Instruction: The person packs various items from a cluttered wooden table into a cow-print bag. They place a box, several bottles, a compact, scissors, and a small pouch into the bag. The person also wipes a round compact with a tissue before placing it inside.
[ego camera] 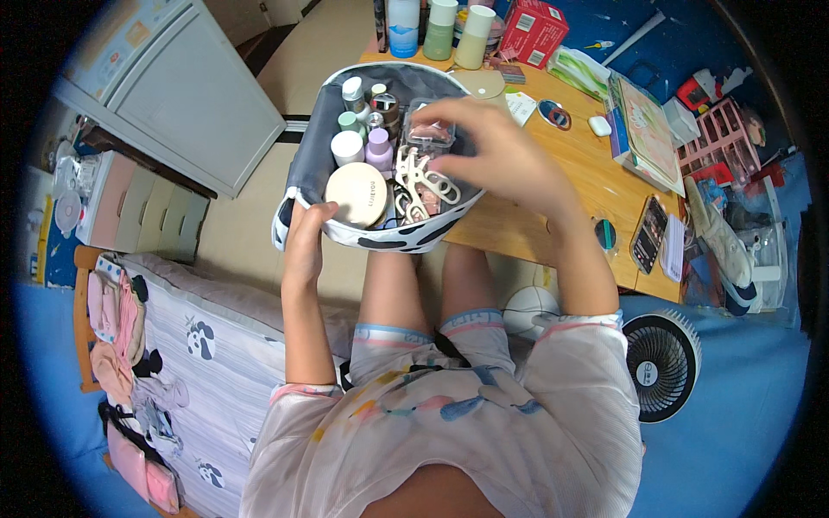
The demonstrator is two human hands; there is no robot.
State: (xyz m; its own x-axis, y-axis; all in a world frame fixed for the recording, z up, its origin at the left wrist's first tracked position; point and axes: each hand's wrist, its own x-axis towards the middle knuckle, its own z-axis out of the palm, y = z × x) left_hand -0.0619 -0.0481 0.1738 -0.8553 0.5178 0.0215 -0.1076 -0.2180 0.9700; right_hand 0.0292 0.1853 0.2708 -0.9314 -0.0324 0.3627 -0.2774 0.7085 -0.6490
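Note:
My left hand (304,243) grips the near left edge of a cow-print fabric cosmetics bag (395,239) with a grey lining. The bag stands unlidded at the desk's left edge. My right hand (482,139), slightly blurred, is over the bag's right part, fingers curved and apart; its fingertips are near a clear plastic box (431,129), and I cannot tell whether they touch it. Inside the bag are a round cream compact (356,194), a white-capped jar (348,147), a purple bottle (379,152), a white-capped bottle (353,94) and a white hair claw clip (414,175).
On the wooden desk (570,168) stand several bottles (440,32), a red box (534,32), an earbud case (600,126), books (647,129) and a smartphone (649,233). A black-and-white fan (660,366) is at the right. Left are a bed (220,375) and drawers (139,201).

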